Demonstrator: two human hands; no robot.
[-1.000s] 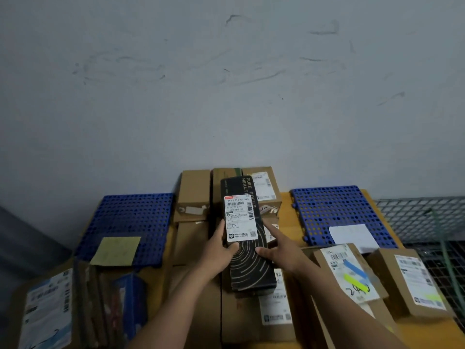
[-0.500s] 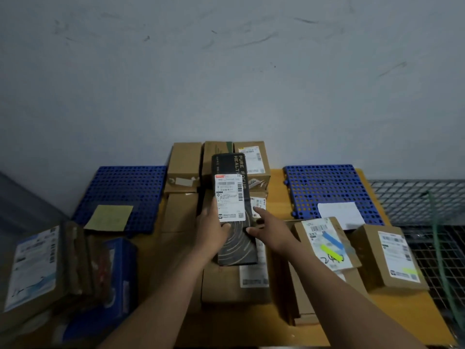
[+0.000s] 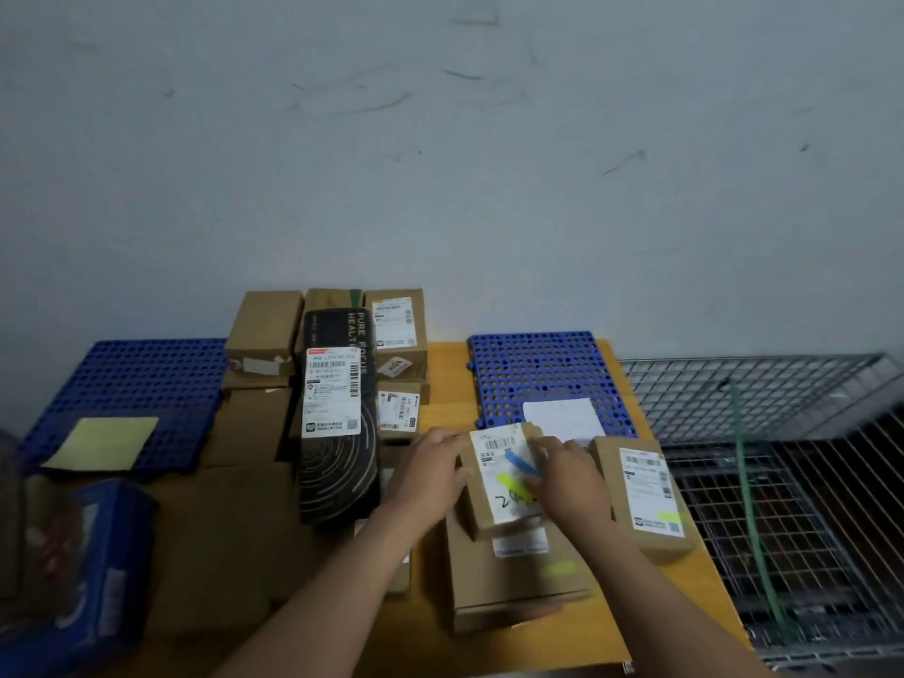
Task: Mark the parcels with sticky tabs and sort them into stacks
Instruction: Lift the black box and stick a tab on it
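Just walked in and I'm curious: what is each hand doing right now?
Left hand: grips the tabbed parcel by its left edge.
Right hand: grips the same parcel's right side.

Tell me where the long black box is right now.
The black box lies left of centre in the head view, atop the brown parcels, between the left blue mat and the left hand.

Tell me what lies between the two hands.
Head view: a small brown cardboard parcel with blue tab and yellow tab, left hand and right hand holding it.
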